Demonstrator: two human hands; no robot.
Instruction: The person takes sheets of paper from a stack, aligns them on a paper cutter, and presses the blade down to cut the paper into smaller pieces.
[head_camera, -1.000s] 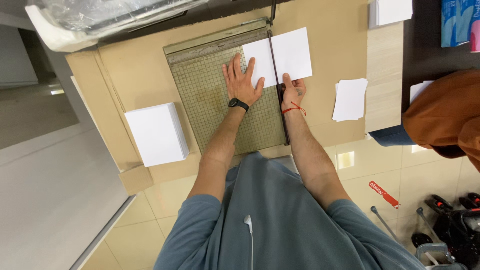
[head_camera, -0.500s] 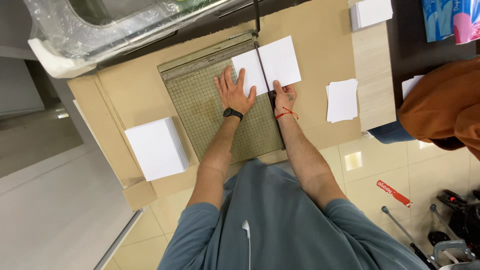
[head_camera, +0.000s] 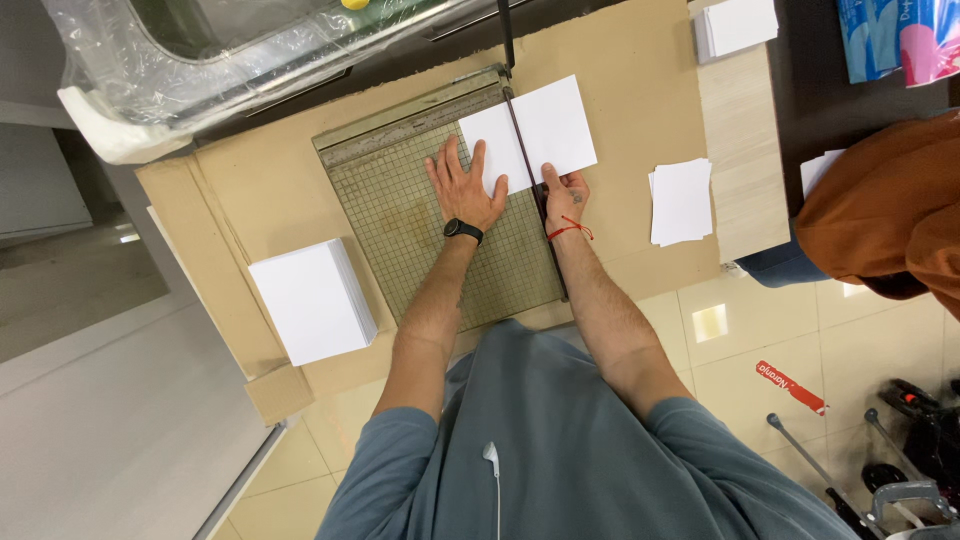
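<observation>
Big brown cardboard-covered table (head_camera: 640, 60) fills the top of the head view, and a clear plastic-wrapped bulky item (head_camera: 200, 60) sits along its far left edge. On the table is a green gridded paper cutter (head_camera: 420, 240), its dark blade arm (head_camera: 528, 150) running down the right side of the board. A tall stack of white paper (head_camera: 310, 300) lies left of the cutter, near the table's near edge. A white sheet (head_camera: 540, 130) lies across the cutter's far right corner, under the blade arm, partly on the grid and partly hanging over onto the table to the right. A smaller pile of cut white sheets (head_camera: 682, 200) lies to the right, well apart from the cutter; another white stack (head_camera: 738, 25) is at the far right corner. Another person in orange clothing (head_camera: 890, 210) is at the right edge. Left hand (head_camera: 465, 185) is flat, fingers spread, palm pressing on the grid and the sheet's left part, black watch (head_camera: 462, 230) on the wrist. Right hand (head_camera: 563, 195) is curled around the blade arm's handle end, gripping it, red string (head_camera: 568, 230) on the wrist.
</observation>
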